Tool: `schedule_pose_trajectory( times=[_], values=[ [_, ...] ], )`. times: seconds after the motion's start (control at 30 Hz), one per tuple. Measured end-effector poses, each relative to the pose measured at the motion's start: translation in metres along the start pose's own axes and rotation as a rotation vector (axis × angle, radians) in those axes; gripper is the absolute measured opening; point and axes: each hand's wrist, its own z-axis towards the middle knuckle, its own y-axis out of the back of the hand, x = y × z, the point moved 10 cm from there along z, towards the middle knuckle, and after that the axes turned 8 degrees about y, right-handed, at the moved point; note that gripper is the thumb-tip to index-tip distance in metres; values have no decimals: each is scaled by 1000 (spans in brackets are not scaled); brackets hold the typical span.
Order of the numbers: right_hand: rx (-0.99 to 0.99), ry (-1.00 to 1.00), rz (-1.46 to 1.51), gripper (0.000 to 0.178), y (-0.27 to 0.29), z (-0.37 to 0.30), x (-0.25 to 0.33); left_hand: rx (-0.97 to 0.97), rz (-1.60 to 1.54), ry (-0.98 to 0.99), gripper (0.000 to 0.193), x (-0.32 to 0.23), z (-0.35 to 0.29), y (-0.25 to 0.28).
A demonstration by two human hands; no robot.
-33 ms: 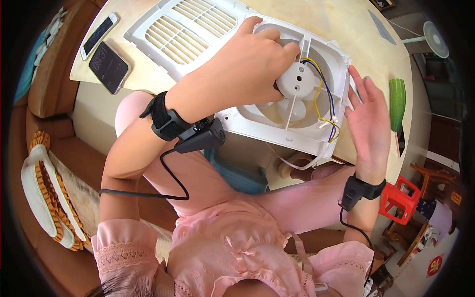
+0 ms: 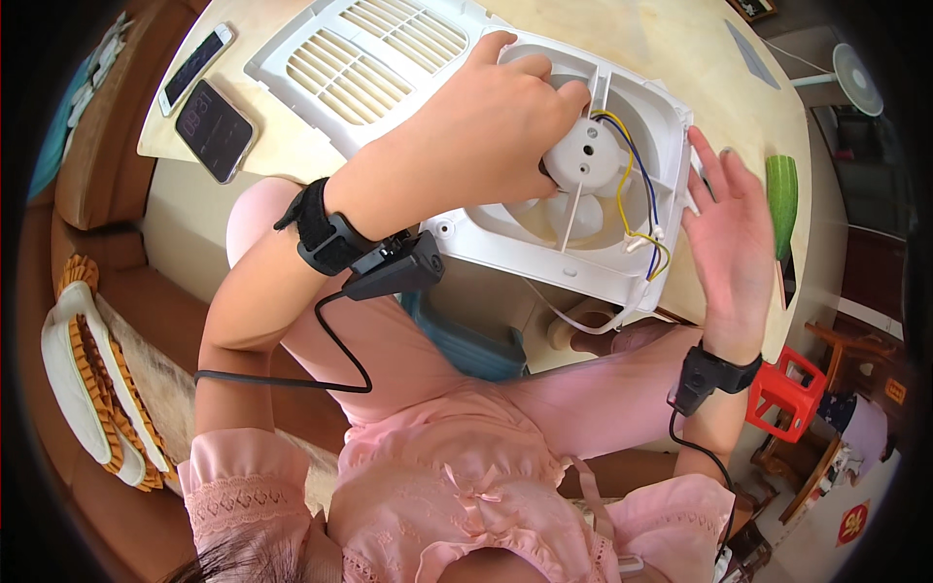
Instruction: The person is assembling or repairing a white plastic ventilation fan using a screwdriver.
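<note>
Counter (image 2: 680,49): pale wood, round-edged; it carried the fan assembly, with two phones near its left edge.
Fan housing (image 2: 637,267): white square plastic frame, lying on the counter with its near edge overhanging toward the person's lap.
Louvred cover (image 2: 374,63): white grille panel, lying flat just beside the housing, on its left.
Left hand (image 2: 476,131): reached across the housing; its grip was closed around the round white motor hub (image 2: 588,155), fingers curled over the hub's far side.
Right hand (image 2: 729,228): open and flat, fingers spread, palm pressed against the right rim of the housing; it held nothing.
Green object (image 2: 782,189): oblong, lying on the counter just beyond the right hand; its kind could not be told.
Phones (image 2: 216,128): one dark, one with a light rim, well apart from the work.
Wires (image 2: 637,189): yellow and blue leads running from the hub to the lower right corner of the frame.
Risk, overhang: judged likely to tip or slide off the edge if the right hand lifted while the left twisted the hub.
Risk, wires: a hard turn or pull on the hub could strain or snag the leads at their clip.
Risk, struts: the thin ribs holding the hub might crack under sideways force.
</note>
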Motion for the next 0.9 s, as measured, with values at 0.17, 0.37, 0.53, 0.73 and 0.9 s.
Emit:
schedule_pose_trajectory(
  times=[0.17,0.37,0.53,0.73,0.9],
  values=[
    [81,31,42,36,-6,18,-1,-6,-13,26,61,6,1,-2],
    [-6,30,-73,30,5,19,-10,46,-127,3,59,6,-2,-5],
    [22,19,-26,37,15,26,-9,-8,-183,4,53,7,-2,-2],
    [53,-8,-33,33,19,23,-11,57,-214,9,50,3,-3,-2],
    [82,67,-181,28,10,24,-16,-13,-188,-5,50,0,-3,-1]
  ],
)
